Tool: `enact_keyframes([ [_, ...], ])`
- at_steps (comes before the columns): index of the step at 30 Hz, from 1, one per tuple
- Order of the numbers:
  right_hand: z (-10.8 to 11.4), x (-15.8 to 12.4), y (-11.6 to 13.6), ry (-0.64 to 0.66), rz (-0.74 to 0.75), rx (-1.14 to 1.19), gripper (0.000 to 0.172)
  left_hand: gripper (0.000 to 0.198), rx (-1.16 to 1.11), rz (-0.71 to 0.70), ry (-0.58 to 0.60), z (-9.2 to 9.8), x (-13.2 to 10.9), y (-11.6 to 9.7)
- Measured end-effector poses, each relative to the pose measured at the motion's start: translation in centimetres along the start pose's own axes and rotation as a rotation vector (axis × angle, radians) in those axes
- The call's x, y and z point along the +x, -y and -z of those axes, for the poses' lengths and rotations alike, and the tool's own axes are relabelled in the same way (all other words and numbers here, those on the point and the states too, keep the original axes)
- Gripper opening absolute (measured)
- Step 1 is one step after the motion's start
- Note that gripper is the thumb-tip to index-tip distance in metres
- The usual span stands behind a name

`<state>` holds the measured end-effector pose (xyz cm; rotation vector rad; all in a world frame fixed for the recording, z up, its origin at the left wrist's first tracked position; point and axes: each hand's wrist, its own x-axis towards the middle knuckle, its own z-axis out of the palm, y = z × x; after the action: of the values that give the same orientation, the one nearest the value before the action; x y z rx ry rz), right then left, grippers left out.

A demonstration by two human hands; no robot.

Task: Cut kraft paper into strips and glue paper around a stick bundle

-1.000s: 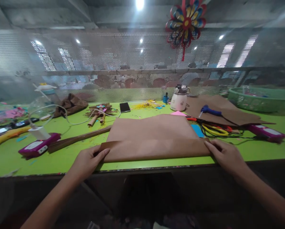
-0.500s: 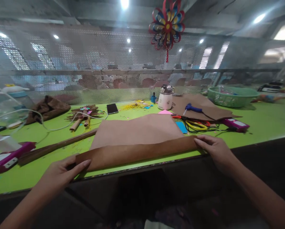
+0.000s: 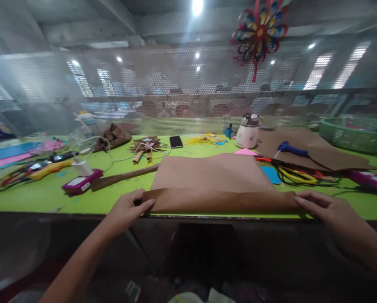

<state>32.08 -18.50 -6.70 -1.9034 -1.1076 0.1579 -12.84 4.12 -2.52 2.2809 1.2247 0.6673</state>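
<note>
Just below the middle of the frame, a brown sheet (image 3: pixel 212 172) lies on the green table (image 3: pixel 40 198), its near edge turned up in a darker band. The left hand (image 3: pixel 127 210) pinches the band's left end between thumb and fingers; the right hand (image 3: pixel 328 208) pinches the other end likewise. I'd call it early days: one strip turned over, the larger part beyond flat and unfolded. The crease doesn't look pressed down yet (the blue-handled glue gun (image 3: pixel 292 148), right of centre, lies unheld).
</note>
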Motion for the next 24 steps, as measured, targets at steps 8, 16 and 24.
enact_keyframes([
  [8, -0.6, -0.6, 2.4, -0.049, 0.045, -0.035, 0.035, 0.041, -0.158, 0.036, 0.057, 0.0, -0.1, -0.4],
  [16, -2.4, 0.7, -1.7, -0.034, 0.122, -0.164, 0.034, 0.042, -0.125, 0.044, 0.071, 0.1, 0.2, -0.8],
  [24, -4.6, 0.2, -0.1, -0.158, 0.16, -0.438, 0.027, 0.048, 0.109, 0.078, 0.001, 0.0, 1.0, -0.4],
])
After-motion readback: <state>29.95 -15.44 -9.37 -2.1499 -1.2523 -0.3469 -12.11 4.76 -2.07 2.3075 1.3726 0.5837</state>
